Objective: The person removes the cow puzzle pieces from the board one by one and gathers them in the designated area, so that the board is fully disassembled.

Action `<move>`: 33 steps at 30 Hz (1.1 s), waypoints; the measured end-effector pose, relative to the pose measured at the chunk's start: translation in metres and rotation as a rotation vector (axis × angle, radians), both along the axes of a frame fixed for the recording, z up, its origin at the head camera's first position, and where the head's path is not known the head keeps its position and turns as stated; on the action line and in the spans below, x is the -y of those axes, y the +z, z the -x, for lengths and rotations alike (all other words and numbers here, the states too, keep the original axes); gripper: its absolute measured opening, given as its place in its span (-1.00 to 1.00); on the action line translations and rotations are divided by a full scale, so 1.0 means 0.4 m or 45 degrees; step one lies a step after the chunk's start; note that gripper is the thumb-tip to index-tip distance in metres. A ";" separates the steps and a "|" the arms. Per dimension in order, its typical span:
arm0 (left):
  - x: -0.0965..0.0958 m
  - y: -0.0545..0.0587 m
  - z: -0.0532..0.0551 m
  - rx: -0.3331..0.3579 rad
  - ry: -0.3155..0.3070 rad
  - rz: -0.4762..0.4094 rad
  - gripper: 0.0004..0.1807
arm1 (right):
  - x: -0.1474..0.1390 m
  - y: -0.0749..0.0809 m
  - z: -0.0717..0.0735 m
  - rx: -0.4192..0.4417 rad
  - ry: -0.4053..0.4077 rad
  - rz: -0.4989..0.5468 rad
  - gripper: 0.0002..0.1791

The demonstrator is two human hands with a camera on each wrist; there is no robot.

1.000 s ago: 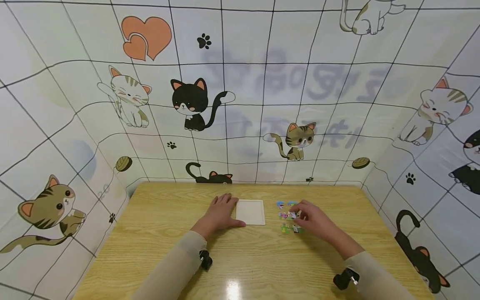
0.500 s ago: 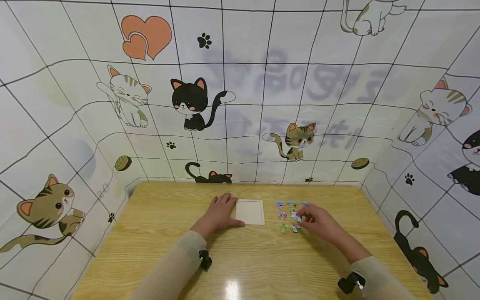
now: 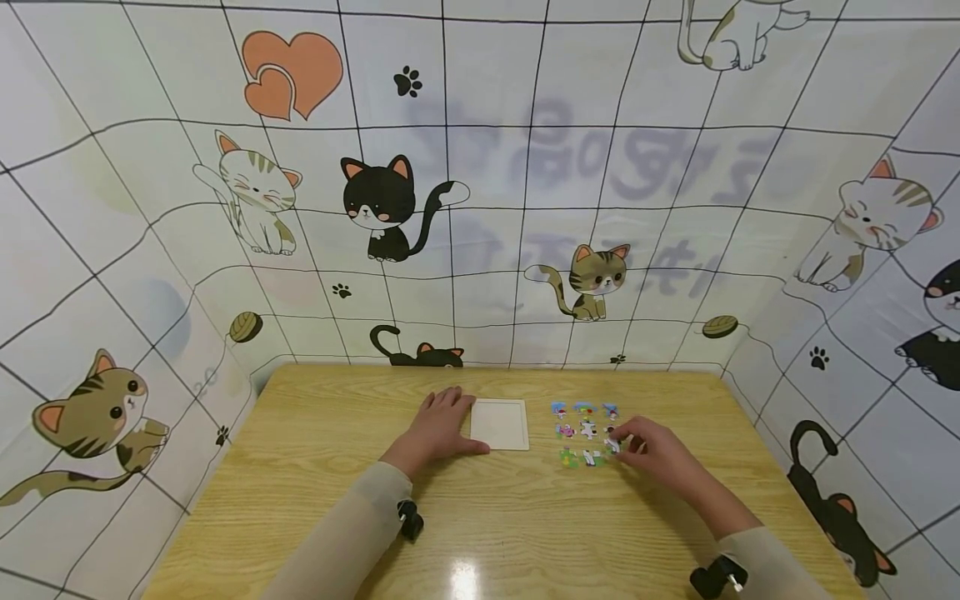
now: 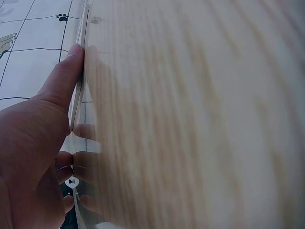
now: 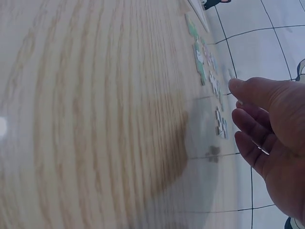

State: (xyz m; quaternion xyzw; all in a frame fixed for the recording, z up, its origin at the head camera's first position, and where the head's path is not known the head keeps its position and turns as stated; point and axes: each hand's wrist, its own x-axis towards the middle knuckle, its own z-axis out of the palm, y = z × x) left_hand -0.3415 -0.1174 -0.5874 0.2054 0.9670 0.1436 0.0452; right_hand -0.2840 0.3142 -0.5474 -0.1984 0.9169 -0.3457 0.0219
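Observation:
A pale square puzzle tray (image 3: 499,424) lies on the table with no pieces in it. My left hand (image 3: 441,425) rests at its left side, fingers spread, the thumb along the tray's near edge; the left wrist view shows the thumb (image 4: 64,78) against that edge. Right of the tray lie several coloured jigsaw pieces in loose rows, among them a white-patterned middle piece (image 3: 588,429) and a green near-left piece (image 3: 568,457). My right hand (image 3: 656,450) pinches a jigsaw piece (image 3: 613,446) between thumb and fingers at the near right of the group. Its fingers partly cover the piece behind.
The wooden table (image 3: 480,508) ends at the back against a white cloth wall (image 3: 487,292) printed with cats and grid lines. More cloth walls stand at both sides. Dark cameras are strapped at both wrists.
My right hand has moved right and a little nearer, uncovering the middle piece and the far-right piece. The left hand and tray have stayed put.

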 end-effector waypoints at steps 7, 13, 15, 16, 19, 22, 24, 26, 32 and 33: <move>-0.002 0.002 -0.004 0.001 0.005 -0.004 0.20 | -0.013 -0.008 -0.011 0.062 -0.057 -0.016 -0.74; -0.002 0.006 -0.006 0.004 0.003 -0.017 0.20 | -0.024 -0.026 -0.006 0.147 -0.105 -0.043 -0.75; -0.002 0.007 -0.006 0.005 0.001 -0.018 0.20 | -0.026 -0.032 -0.006 0.156 -0.107 -0.049 -0.75; -0.003 0.008 -0.006 0.007 0.001 -0.020 0.21 | -0.028 -0.033 -0.006 0.153 -0.100 -0.047 -0.75; -0.002 0.007 -0.004 0.005 -0.002 -0.018 0.21 | -0.031 -0.037 -0.007 0.133 -0.083 -0.046 -0.75; -0.003 0.006 -0.002 0.000 -0.006 -0.015 0.21 | -0.036 -0.038 -0.011 0.127 -0.076 -0.053 -0.74; -0.004 0.007 -0.002 -0.002 -0.006 -0.015 0.21 | -0.037 -0.039 -0.011 0.128 -0.081 -0.060 -0.74; -0.004 0.008 -0.002 -0.002 -0.004 -0.012 0.21 | -0.038 -0.039 -0.011 0.128 -0.080 -0.062 -0.73; -0.001 0.012 -0.005 -0.006 -0.013 -0.010 0.20 | -0.039 -0.038 -0.011 0.128 -0.088 -0.066 -0.70; -0.002 0.014 -0.005 -0.005 -0.014 -0.016 0.20 | -0.040 -0.038 -0.011 0.127 -0.087 -0.066 -0.70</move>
